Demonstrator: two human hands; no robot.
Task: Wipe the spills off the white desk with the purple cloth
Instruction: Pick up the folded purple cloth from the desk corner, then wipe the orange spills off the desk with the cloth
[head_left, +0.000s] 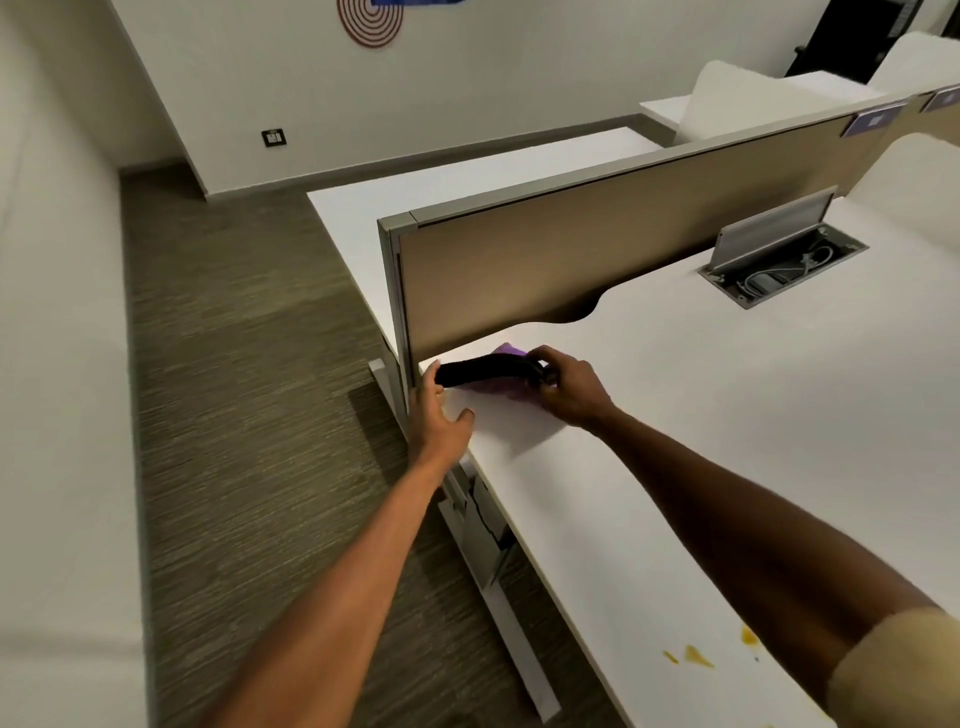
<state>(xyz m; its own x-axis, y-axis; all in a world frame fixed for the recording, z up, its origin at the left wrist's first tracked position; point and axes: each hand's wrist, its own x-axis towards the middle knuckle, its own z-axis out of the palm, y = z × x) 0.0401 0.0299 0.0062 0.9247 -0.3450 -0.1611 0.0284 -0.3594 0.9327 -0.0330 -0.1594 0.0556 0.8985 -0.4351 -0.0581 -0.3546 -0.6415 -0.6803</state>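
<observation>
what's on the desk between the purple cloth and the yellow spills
Nothing: in the head view, bare white desk runs from the purple cloth to the yellow spills.

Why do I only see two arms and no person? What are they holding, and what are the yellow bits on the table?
The camera sits on the person's head and looks down, so you only see their arms. There is just this one picture. The left hand and the right hand reach to the far corner of the white desk, by the tan divider. Together they hold a long black thing; I cannot tell what it is. Under it lies the purple cloth, for wiping. The yellow spills are near the person, not yet wiped. An open box in the desk holds cables.
</observation>
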